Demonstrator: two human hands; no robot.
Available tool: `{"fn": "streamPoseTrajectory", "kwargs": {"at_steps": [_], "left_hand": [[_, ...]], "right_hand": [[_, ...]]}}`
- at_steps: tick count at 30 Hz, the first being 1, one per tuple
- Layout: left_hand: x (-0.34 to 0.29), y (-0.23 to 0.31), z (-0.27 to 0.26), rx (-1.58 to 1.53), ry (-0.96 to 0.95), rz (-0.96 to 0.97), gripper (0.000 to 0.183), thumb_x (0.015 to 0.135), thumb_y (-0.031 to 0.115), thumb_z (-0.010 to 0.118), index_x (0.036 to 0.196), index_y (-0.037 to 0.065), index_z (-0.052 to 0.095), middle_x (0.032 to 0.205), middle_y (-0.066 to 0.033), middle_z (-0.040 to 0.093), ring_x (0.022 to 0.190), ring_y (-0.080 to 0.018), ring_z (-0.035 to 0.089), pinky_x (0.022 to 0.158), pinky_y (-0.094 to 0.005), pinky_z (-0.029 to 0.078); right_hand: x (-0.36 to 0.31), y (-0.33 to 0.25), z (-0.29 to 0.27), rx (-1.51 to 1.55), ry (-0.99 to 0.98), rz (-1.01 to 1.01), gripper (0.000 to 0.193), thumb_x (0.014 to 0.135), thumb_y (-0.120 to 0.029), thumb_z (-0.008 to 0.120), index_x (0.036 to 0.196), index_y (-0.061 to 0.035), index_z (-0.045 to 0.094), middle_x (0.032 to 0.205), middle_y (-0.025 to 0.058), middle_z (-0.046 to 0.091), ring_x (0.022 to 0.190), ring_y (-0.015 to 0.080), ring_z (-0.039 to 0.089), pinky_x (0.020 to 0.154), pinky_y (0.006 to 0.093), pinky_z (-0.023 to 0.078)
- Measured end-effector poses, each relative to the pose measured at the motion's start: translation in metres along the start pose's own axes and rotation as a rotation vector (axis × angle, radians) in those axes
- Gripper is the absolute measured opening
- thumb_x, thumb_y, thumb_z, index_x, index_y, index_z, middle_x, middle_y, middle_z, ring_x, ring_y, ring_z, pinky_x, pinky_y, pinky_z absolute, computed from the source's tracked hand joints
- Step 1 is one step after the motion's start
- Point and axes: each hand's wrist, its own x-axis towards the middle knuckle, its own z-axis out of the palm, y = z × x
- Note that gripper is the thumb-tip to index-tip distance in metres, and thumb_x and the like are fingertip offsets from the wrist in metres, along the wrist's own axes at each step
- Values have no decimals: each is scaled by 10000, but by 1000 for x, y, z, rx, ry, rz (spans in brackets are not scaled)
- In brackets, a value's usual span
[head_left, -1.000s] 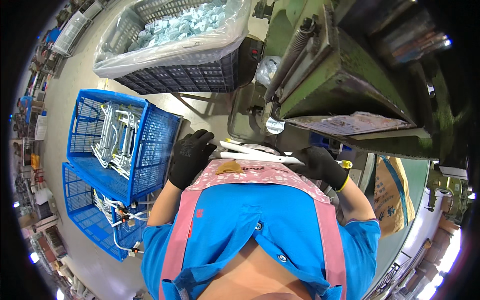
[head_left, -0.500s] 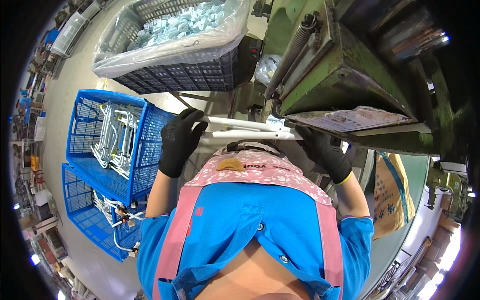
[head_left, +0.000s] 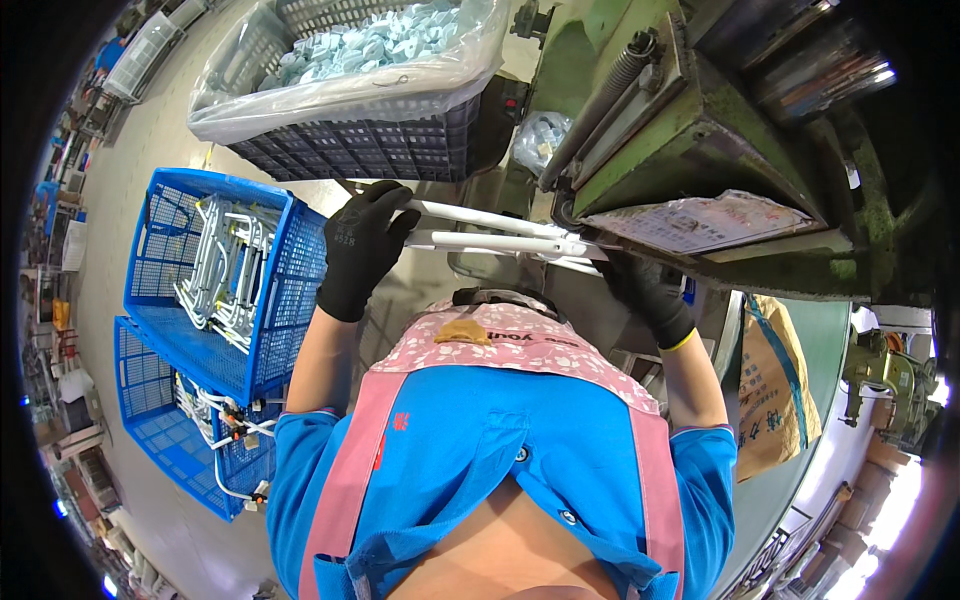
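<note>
In front of my apron I hold a white tubular frame made of two long tubes that meet at a joint on the right. My left hand, in a black glove, is closed around the tubes' left ends. At the joint end, my right hand, also black-gloved, has its fingers closed on the frame, partly hidden under the machine's edge. Short white pieces stick out below the joint. Close above my right hand is the green machine, with a worn paper sheet on its lower face.
Two blue plastic crates on the left hold several bent white tube frames. Beyond my left hand stands a black crate, lined with clear plastic and filled with pale blue parts. A brown sack lies at the right.
Both hands have shifted slightly away from my body with the frame, the left one further. The tubes now slope more, and more of the pieces beneath the joint shows.
</note>
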Motion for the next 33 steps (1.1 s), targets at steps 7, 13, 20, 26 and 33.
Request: {"fn": "streamPoseTrajectory", "kwargs": {"at_steps": [7, 13, 20, 26, 33], "left_hand": [[-1, -3, 7, -60, -81, -88, 215, 775, 194, 711, 946, 66, 688, 986, -69, 680, 826, -259, 668, 719, -336, 520], [3, -3, 7, -60, -52, -44, 232, 793, 210, 704, 972, 64, 682, 995, -66, 678, 848, -260, 666, 726, -335, 521], [4, -2, 9, -67, -29, -51, 229, 800, 204, 703, 981, 66, 678, 1014, -73, 672, 861, -263, 668, 734, -337, 524], [8, -2, 13, -66, 5, -48, 223, 794, 192, 709, 973, 63, 676, 1029, -65, 669, 848, -255, 672, 720, -324, 527], [10, -2, 17, -81, -30, -102, 223, 794, 198, 712, 969, 64, 676, 1036, -56, 668, 836, -239, 675, 706, -314, 524]], "right_hand": [[-10, 12, 21, 244, -98, 121, 400, 870, -236, 647, 1229, -83, 558, 1137, 165, 591, 1042, 332, 566, 879, 407, 455], [-13, 27, 21, -285, -10, -125, 491, 902, -353, 570, 1291, -85, 438, 1239, 147, 473, 1101, 308, 517, 939, 386, 417], [-18, 44, 5, -2313, 58, -796, 764, 940, -534, 425, 1483, -57, 179, 1515, 176, 239, 1311, 358, 384, 1095, 449, 339], [-27, 43, 13, -2537, -77, -942, 788, 915, -527, 492, 1466, -34, 219, 1478, 202, 307, 1298, 357, 403, 1096, 454, 334], [-28, 44, 11, -2405, -106, -959, 762, 932, -511, 474, 1467, -33, 218, 1477, 208, 305, 1312, 346, 386, 1109, 441, 318]]}}
